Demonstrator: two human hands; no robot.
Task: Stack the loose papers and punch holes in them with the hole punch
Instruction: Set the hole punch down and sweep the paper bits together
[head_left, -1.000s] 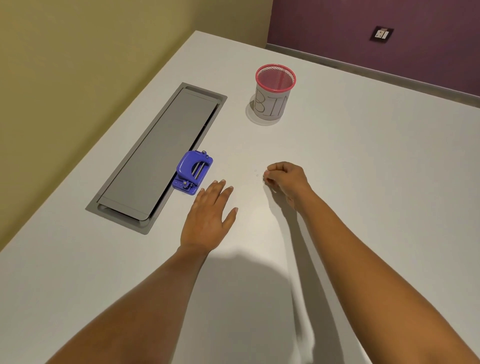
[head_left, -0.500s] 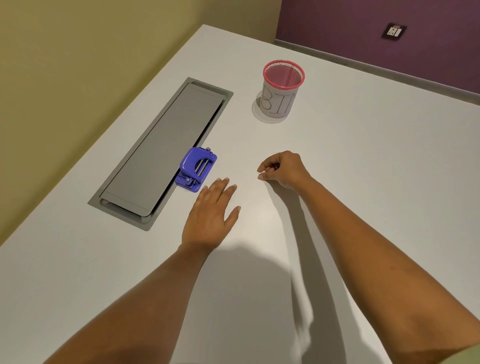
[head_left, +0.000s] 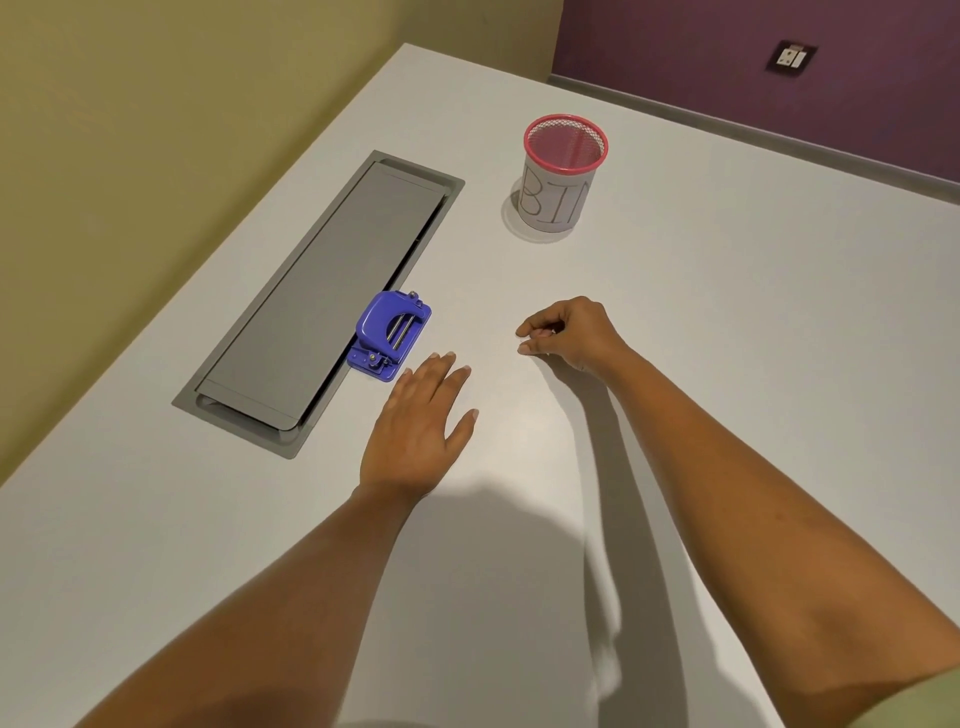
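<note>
The left hand (head_left: 415, 426) lies flat on the worktop (head_left: 727, 322), fingers straight, just beside the blue hole punch (head_left: 389, 336) at centre left. The right hand (head_left: 574, 332) is curled, fingertips together; whether it pinches anything I cannot tell. No papers show. A careless sweep could shove the punch onto the grey hatch (head_left: 311, 301) behind it.

Both my forearms bare. Olive sleeve (head_left: 935, 706) edge at my right upper arm. Short plain nails on left hand (head_left: 415, 431) and right hand (head_left: 582, 332).
</note>
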